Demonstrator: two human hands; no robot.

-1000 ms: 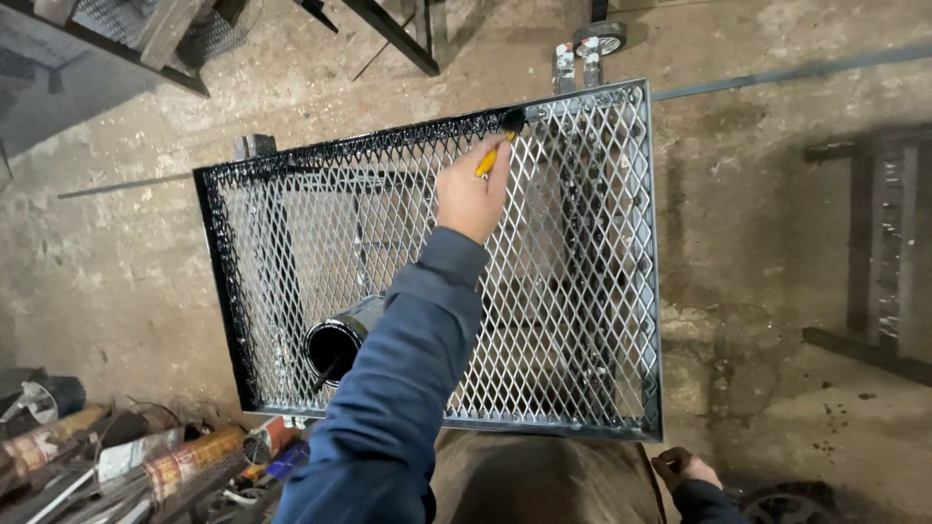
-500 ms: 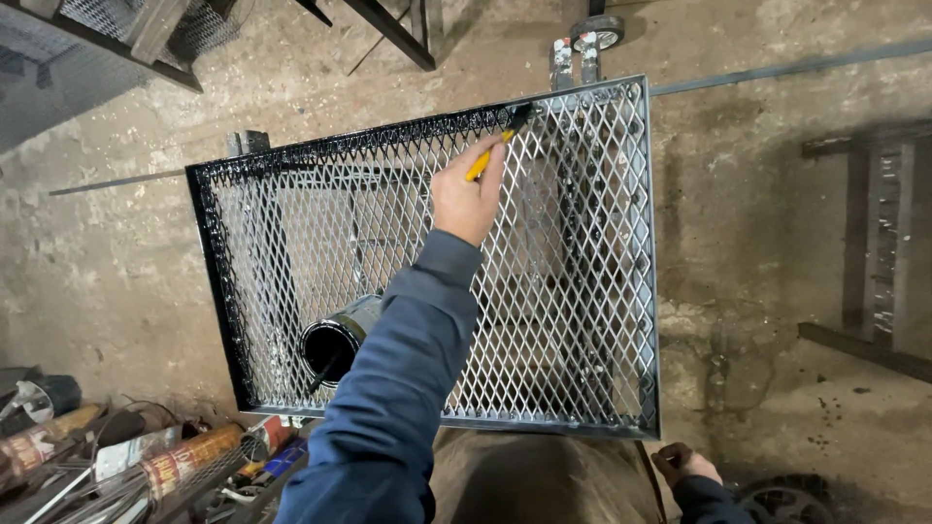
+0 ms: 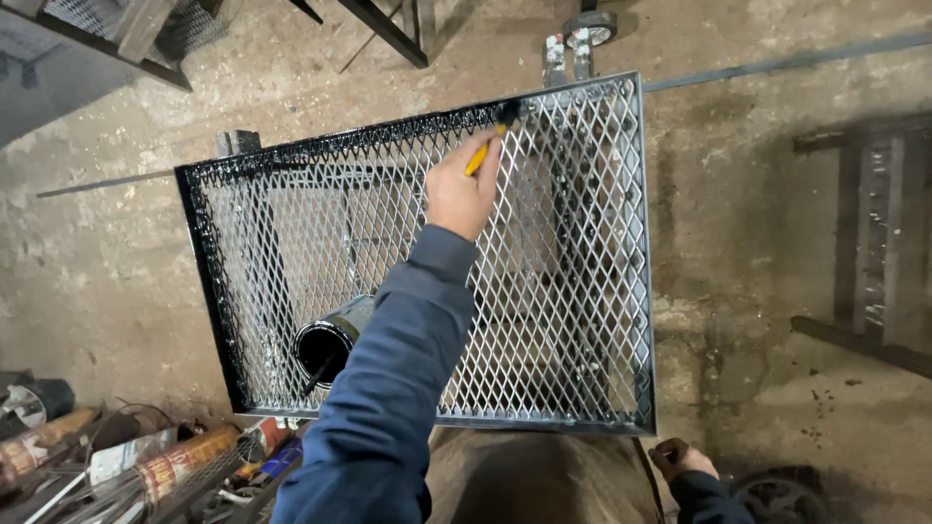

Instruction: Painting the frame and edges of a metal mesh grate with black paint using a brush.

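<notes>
The left hand (image 3: pixel 461 194) is closed around a paintbrush (image 3: pixel 482 147) with a yellow handle. Its black bristles touch the far edge of a metal mesh panel (image 3: pixel 544 291), a little right of the middle of that edge. The panel lies flat, raised above the concrete floor (image 3: pixel 777 223), with a steel frame around the diamond mesh.

The work looks to me only partly done. The frame along the left side and the far edge, up to the place of the brush, is wet and shiny black. Some black also spreads onto the mesh near these edges. The rest of the far edge, the right side, the near side and most of the mesh are bare grey metal, so the larger part is left.

An open paint can (image 3: pixel 330 342) with black paint lies tilted at the near-left part of the panel; whether it rests on the mesh or under it, I cannot tell.

The right hand (image 3: pixel 684 461) is low at the near-right corner, loosely curled. What it holds, if anything, is not clear.
</notes>
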